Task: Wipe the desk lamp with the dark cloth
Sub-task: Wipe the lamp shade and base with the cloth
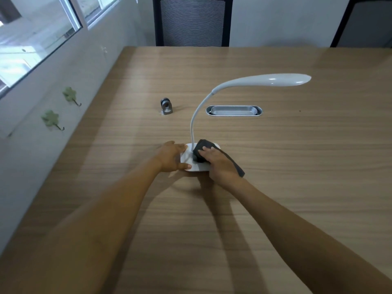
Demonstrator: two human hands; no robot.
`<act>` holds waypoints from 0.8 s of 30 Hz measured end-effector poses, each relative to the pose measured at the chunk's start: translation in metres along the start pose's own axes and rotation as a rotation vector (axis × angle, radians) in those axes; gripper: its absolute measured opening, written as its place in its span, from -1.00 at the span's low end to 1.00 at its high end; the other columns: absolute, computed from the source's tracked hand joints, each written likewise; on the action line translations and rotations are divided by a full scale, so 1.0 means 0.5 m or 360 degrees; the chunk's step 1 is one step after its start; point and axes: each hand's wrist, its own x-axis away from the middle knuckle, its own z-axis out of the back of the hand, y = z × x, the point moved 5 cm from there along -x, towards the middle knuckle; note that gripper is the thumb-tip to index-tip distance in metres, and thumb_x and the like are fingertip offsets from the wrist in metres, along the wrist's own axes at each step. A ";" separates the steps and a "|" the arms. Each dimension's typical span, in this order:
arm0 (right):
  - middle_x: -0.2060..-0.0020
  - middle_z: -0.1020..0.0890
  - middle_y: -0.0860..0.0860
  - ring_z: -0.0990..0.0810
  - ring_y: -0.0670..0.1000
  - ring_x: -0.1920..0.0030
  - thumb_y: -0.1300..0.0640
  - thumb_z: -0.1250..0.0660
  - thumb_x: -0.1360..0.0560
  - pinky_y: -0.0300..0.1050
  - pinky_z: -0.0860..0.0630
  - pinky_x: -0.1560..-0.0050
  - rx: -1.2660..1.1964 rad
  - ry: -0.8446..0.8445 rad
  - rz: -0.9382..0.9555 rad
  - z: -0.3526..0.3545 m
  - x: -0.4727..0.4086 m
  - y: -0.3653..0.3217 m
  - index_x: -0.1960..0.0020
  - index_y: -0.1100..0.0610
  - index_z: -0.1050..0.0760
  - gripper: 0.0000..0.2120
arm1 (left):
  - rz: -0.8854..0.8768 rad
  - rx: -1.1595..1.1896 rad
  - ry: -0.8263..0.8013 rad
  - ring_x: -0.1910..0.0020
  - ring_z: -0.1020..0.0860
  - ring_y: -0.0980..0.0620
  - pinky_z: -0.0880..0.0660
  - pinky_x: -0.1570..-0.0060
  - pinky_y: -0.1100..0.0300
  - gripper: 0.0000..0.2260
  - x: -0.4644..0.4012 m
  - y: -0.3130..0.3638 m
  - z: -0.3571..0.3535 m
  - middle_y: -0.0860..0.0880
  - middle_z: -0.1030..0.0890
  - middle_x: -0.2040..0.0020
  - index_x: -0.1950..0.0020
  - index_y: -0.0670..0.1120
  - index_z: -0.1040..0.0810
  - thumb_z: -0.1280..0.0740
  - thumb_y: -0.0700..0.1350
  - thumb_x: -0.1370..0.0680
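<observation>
A white desk lamp (198, 115) stands on the wooden table (297, 166), its thin neck curving up and right to a long flat head. Its flat white base sits between my hands. My left hand (172, 157) grips the base's left edge, fingers on top and thumb at the near side. My right hand (220, 163) presses a dark grey cloth (200, 148) down on the base just right of the neck. A strip of the cloth trails out to the right behind my wrist.
A small metal cylinder-shaped object (166, 106) stands on the table left of the lamp. An oval metal cable tray (233, 110) is set into the tabletop behind the neck. A black mesh chair (192, 21) is at the far edge. The wall with hooks runs along the left.
</observation>
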 end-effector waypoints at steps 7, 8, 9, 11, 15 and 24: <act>-0.43 -0.36 0.03 -0.27 0.05 -0.45 0.46 -0.09 -0.43 -0.01 -0.28 -0.45 -0.0014 0.0153 0.0179 0.009 0.107 0.014 -0.38 0.06 -0.32 -0.42 | 0.0012 -0.0047 -0.0005 -0.51 -0.19 -0.10 -0.18 -0.47 -0.01 -0.26 -0.001 -0.003 -0.006 -0.02 -0.26 -0.53 -0.53 -0.05 -0.18 -0.32 0.23 -0.46; -0.39 -0.42 0.07 -0.36 0.08 -0.40 0.44 -0.10 -0.43 0.01 -0.35 -0.40 -0.0087 0.0274 0.0133 0.023 0.105 0.017 -0.37 0.09 -0.34 -0.44 | 0.0000 -0.0056 -0.0013 -0.51 -0.20 -0.12 -0.18 -0.47 0.00 -0.26 0.001 0.000 -0.006 -0.04 -0.26 -0.53 -0.53 -0.07 -0.16 -0.32 0.22 -0.46; -0.36 -0.46 0.11 -0.44 0.12 -0.34 0.42 -0.12 -0.43 0.02 -0.42 -0.34 -0.0142 0.0406 0.0081 0.038 0.099 0.017 -0.36 0.11 -0.34 -0.47 | -0.0016 -0.0057 -0.0028 -0.50 -0.20 -0.12 -0.17 -0.47 0.01 -0.25 0.002 0.002 -0.006 -0.06 -0.25 -0.54 -0.54 -0.09 -0.15 -0.32 0.21 -0.47; -0.33 -0.48 0.16 -0.48 0.17 -0.28 0.40 -0.15 -0.42 0.04 -0.46 -0.27 -0.0200 0.0524 0.0008 0.050 0.078 0.005 -0.36 0.16 -0.34 -0.49 | -0.0059 -0.0055 -0.0060 -0.50 -0.22 -0.12 -0.16 -0.48 0.03 -0.22 0.001 0.002 -0.009 -0.08 -0.23 -0.54 -0.54 -0.11 -0.14 -0.35 0.20 -0.45; -0.41 -0.37 0.17 -0.28 0.20 -0.43 0.34 -0.10 -0.39 0.06 -0.19 -0.45 -0.0032 0.0210 0.0214 0.000 0.037 -0.048 -0.35 0.16 -0.36 -0.47 | -0.0068 -0.0089 -0.0101 -0.53 -0.16 -0.08 -0.09 -0.51 0.09 -0.17 -0.002 0.000 -0.015 -0.09 -0.17 -0.56 -0.55 -0.13 -0.09 -0.37 0.19 -0.44; -0.16 -0.63 0.17 -0.56 0.26 -0.20 0.42 -0.27 -0.30 0.20 -0.55 -0.14 0.0356 0.0230 0.0503 -0.027 0.104 0.029 -0.12 0.17 -0.57 -0.57 | -0.0066 -0.0224 -0.0106 -0.54 -0.12 -0.10 -0.09 -0.52 0.06 -0.17 -0.005 -0.002 -0.016 -0.05 -0.12 -0.58 -0.56 -0.13 -0.05 -0.32 0.23 -0.45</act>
